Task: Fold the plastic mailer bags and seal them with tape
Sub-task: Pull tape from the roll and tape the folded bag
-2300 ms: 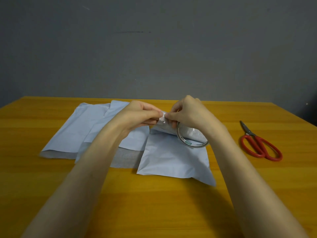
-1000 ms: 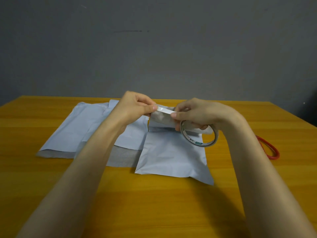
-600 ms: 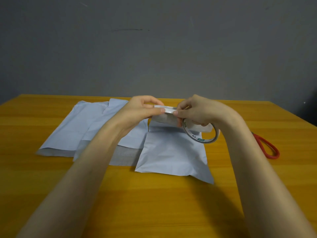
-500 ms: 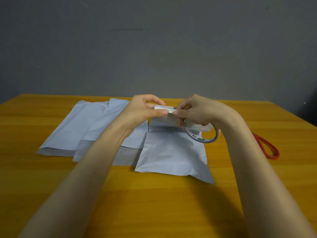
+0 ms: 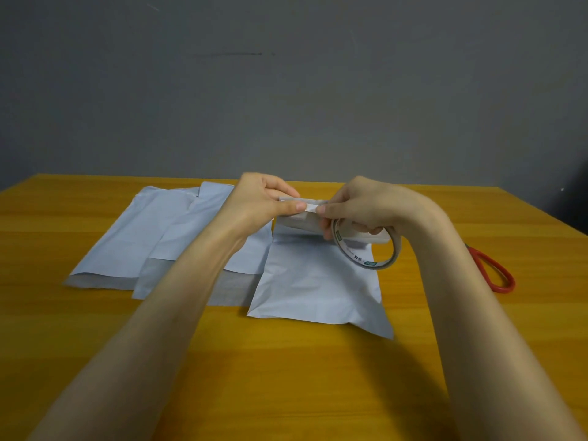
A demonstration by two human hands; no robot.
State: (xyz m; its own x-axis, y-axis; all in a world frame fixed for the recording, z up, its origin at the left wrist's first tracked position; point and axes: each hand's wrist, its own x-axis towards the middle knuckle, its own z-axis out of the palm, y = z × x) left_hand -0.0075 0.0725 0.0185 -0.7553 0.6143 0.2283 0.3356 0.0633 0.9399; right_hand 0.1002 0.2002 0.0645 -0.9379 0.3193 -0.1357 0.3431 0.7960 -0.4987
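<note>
Both hands meet above the far end of the nearest mailer bag (image 5: 318, 288). Left hand (image 5: 264, 203) pinches the free end of a clear tape strip (image 5: 310, 207) between thumb and forefinger, while the right hand (image 5: 366, 208) grips the tape roll (image 5: 366, 249), its thumb and forefinger closed on the strip close to the left fingertips. That roll is a thin ring of transparent tape with a green-and-white printed core, hanging tilted under the right palm, over the bag's upper right part. This bag is pale grey-blue plastic, lying flat with its far end folded up into a raised flap (image 5: 299, 222) just beneath the strip. Two more mailer bags (image 5: 133, 246) of the same colour lie to its left, overlapping one another, their near edges showing a darker grey band. All rest on a yellow-orange wooden table (image 5: 286, 377) with visible grain. Red-handled scissors (image 5: 496, 275) lie near the right forearm, partly hidden by it. Behind the table stands a plain grey wall (image 5: 286, 90)
</note>
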